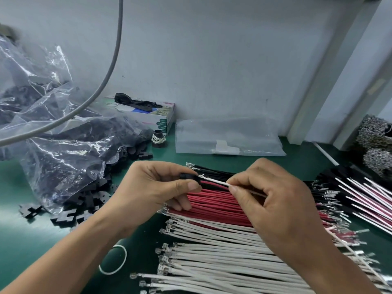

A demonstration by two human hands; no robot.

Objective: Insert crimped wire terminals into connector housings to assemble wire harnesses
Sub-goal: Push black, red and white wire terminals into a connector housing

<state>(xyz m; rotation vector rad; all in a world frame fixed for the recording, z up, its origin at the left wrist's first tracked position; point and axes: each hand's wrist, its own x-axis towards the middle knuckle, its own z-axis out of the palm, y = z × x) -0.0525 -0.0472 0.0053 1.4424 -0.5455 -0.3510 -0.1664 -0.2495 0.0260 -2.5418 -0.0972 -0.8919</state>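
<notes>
1. While the left hand (152,187) holds a small black connector housing (187,176) between the thumb and the curled fingers, the right hand (273,200) pinches a white wire (216,181) between thumb and forefinger, just to the right of the housing.
2. The white wire runs from the right fingertips to the left, and its metal terminal (202,177) lies at the right face of the housing; if it is already inside, I cannot tell.
3. A red wire (210,185) comes out of the same housing just below the white one.
4. Both hands are above the green table (31,247), over the far part of the rows of loose wires.
5. Under the hands lie black wires (214,171) farthest, then red wires (216,204), then white wires (212,255) nearest, all with terminals pointing to the left.
6. At the left a clear plastic bag (53,128) is full of black housings, and some spilled housings (70,211) lie on the table beside it.
7. A white rubber band (125,257) lies near the left forearm.
8. On the right side, finished harnesses (360,200) with black connectors lie in a pile.
9. Far on the table stand a glove box (161,119), a small black part with bands around it (158,139), and a flat clear bag (229,134).
10. A grey cable (110,66) hangs across the upper left.
</notes>
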